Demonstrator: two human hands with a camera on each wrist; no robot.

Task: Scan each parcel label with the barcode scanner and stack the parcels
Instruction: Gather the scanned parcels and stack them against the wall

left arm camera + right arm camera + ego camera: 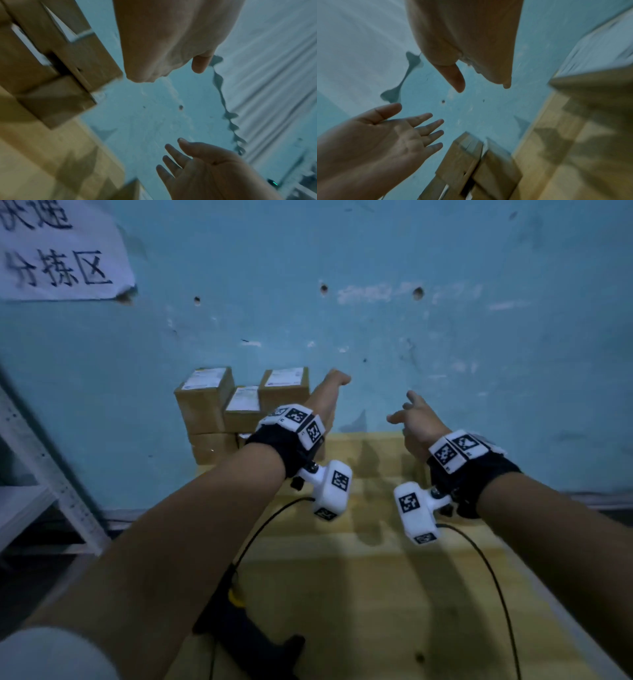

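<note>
1. Brown cardboard parcels, each with a white label on top, are stacked against the blue wall at the table's far left.
2. Black scanner with a yellow part lies near the table's front edge, under the left forearm.
3. Left hand and right hand are raised over the table, holding nothing.
4. Wrist views alone show the palms: fingers straight and spread.
5. Head view alone shows the scanner and a paper sign.
</note>
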